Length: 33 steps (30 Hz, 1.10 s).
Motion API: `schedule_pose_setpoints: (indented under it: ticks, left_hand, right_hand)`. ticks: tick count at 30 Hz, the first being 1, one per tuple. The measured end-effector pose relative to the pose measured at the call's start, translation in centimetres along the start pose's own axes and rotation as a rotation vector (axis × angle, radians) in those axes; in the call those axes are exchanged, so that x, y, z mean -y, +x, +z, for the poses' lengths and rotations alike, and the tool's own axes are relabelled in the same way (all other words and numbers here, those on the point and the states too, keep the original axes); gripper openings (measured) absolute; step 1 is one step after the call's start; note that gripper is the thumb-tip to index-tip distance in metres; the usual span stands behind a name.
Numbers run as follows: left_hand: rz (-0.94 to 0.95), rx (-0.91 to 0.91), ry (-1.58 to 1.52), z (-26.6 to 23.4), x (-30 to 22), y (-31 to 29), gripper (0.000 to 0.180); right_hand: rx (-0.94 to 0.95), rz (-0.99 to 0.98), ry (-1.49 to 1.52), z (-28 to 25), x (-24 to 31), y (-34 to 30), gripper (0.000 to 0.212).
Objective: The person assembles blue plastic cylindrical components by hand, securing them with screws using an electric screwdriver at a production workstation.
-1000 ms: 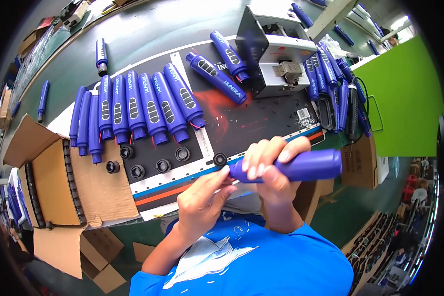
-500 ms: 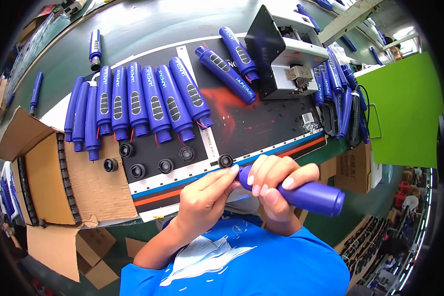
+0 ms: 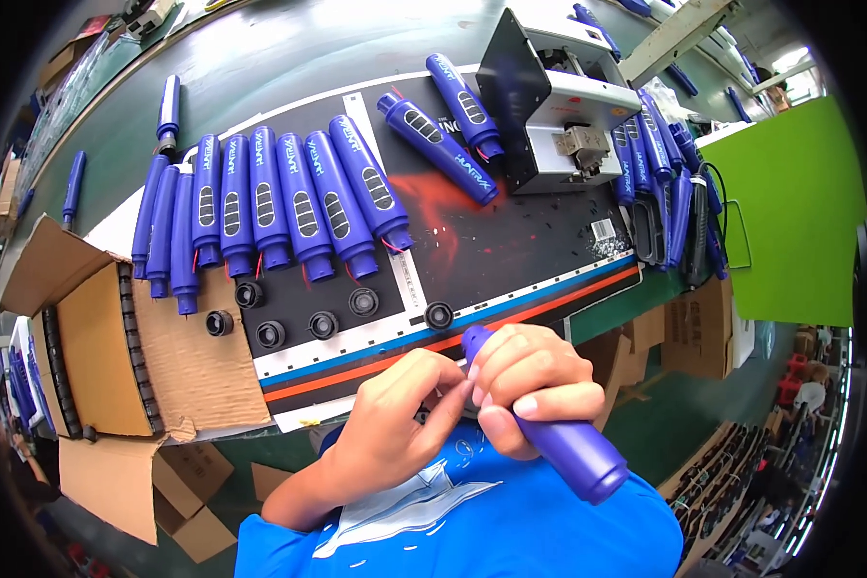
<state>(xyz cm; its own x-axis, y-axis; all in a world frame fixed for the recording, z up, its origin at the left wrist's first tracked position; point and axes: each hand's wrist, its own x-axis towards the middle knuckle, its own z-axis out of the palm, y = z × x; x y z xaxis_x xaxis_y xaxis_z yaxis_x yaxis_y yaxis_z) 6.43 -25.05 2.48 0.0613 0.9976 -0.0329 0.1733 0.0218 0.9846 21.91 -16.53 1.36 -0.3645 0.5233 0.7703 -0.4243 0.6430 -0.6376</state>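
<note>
Right hand (image 3: pixel 538 385) was wrapped round the purple tube (image 3: pixel 578 458), tilted in front of the shirt (image 3: pixel 453 520), off the tabletop (image 3: pixel 289 72) edge. Left hand (image 3: pixel 390 419) was at the tube's upper end, thumb and forefinger close; couldn't tell if they pinched anything. Risks, my read: a slack right grip could drop the tube; a stray knuckle could knock the nearest black ring (image 3: pixel 438 315).

A black mat (image 3: pixel 530 236), striped blue and orange along its near edge, lies on the worktop (image 3: pixel 260 67). A silver machine (image 3: pixel 573 101) with a black side plate stands toward the far right. An open cardboard box (image 3: pixel 96 356) is at left; a bright green panel (image 3: pixel 790 217) rises at right.
</note>
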Motion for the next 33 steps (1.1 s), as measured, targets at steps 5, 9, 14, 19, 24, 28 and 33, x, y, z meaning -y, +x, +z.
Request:
schedule_pose_setpoints:
  ticks: [5,9,14,19,24,28,33]
  left_hand:
    - [0.372,-0.212,0.372,0.2,0.8,2.1,0.035]
    - [0.418,-0.139,0.556,0.2,3.6,3.7,0.052]
    - [0.217,-0.178,0.487,1.0,5.9,3.4,0.069]
    - [0.253,-0.214,0.343,1.0,6.0,3.2,0.07]
    - [0.246,-0.228,0.299,1.1,6.6,3.1,0.071]
    - [0.302,-0.26,0.34,1.3,7.0,3.3,0.073]
    - [0.317,-0.286,0.33,1.3,7.5,3.2,0.074]
  right_hand:
    - [-0.335,0.076,0.035,-0.5,-0.6,-1.3,0.037]
    - [-0.536,0.189,0.297,-1.5,-0.8,-1.3,0.03]
    - [-0.537,0.188,0.353,-2.0,-1.6,-1.7,0.029]
    - [-0.489,0.221,0.349,-1.6,-2.0,-1.5,0.028]
    - [-0.383,0.253,0.279,-0.7,-3.0,-1.4,0.031]
    - [-0.232,0.264,0.154,0.1,-4.2,-1.7,0.036]
    - [-0.157,0.266,0.074,1.1,-4.6,-1.2,0.036]
